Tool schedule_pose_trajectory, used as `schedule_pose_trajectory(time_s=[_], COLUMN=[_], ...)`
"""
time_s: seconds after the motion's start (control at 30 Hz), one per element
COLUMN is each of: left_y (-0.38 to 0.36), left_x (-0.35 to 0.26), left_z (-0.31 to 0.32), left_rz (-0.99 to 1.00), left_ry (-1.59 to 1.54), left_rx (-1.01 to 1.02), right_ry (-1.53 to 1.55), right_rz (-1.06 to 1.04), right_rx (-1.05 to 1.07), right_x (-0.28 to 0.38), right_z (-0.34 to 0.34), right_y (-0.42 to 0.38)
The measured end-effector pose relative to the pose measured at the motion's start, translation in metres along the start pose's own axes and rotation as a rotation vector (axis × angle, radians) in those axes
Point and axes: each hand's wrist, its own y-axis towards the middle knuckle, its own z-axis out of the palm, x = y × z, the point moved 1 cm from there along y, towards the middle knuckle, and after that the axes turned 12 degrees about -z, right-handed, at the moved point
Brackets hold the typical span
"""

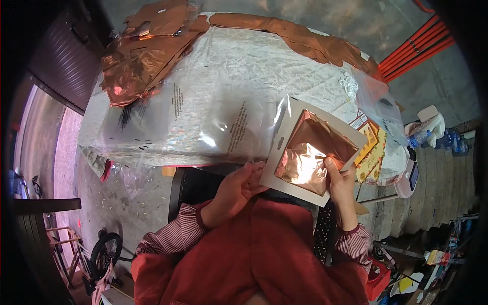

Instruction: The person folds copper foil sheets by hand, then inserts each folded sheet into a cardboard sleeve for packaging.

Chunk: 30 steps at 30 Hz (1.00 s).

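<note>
A flat white card frame with a shiny copper-coloured foil sheet in its window is tilted over the table's front edge. My right hand grips its lower right side, thumb on the foil. At the lower left of the frame, my left hand has its fingers closed at the edge of a clear plastic bag with printed text. The bag lies on the white-covered table, partly behind the frame. Another clear printed bag lies to its left.
Copper foil pieces are piled at the table's back left, and more foil runs along the far edge. Yellow and red packets lie at the right. Bottles stand beyond. Below left is a wheel.
</note>
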Motion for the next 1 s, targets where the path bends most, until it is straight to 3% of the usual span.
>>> schedule_pose_trajectory(time_s=[0.1, 0.27, 0.53, 0.63, 0.7, 0.83, 0.9, 0.93, 1.0], left_y=[0.001, -0.006, -0.001, -0.005, -0.009, -0.023, -0.033, -0.037, -0.042], left_x=[0.001, -0.004, -0.002, 0.002, 0.008, -0.016, -0.03, -0.038, -0.064], left_z=[-0.003, -0.005, -0.001, -0.001, 0.0, 0.003, 0.004, 0.012, 0.032], left_rz=[-0.03, -0.049, -0.02, -0.045, -0.125, -0.305, -0.585, -0.584, 0.211], left_ry=[-0.03, 0.036, 0.046, 0.118, 0.202, 0.35, 0.705, 0.705, 1.293], left_rx=[-0.003, -0.055, -0.015, -0.023, -0.041, -0.061, -0.008, -0.006, -0.002], right_ry=[0.035, 0.11, 0.257, 0.356, 0.365, 0.378, 0.333, 0.332, 0.322], right_rz=[-0.039, 0.107, 0.106, 0.206, 0.289, 0.293, 0.235, 0.233, 0.298], right_rx=[-0.086, -0.086, -0.184, -0.193, -0.085, -0.074, -0.11, -0.11, -0.029], right_x=[-0.007, -0.005, -0.018, -0.014, -0.018, -0.024, -0.028, -0.023, -0.011], right_z=[0.004, -0.004, 0.015, 0.012, 0.01, 0.01, 0.006, 0.005, 0.002], right_y=[-0.001, -0.001, -0.004, -0.002, -0.004, 0.0, 0.004, 0.005, 0.008])
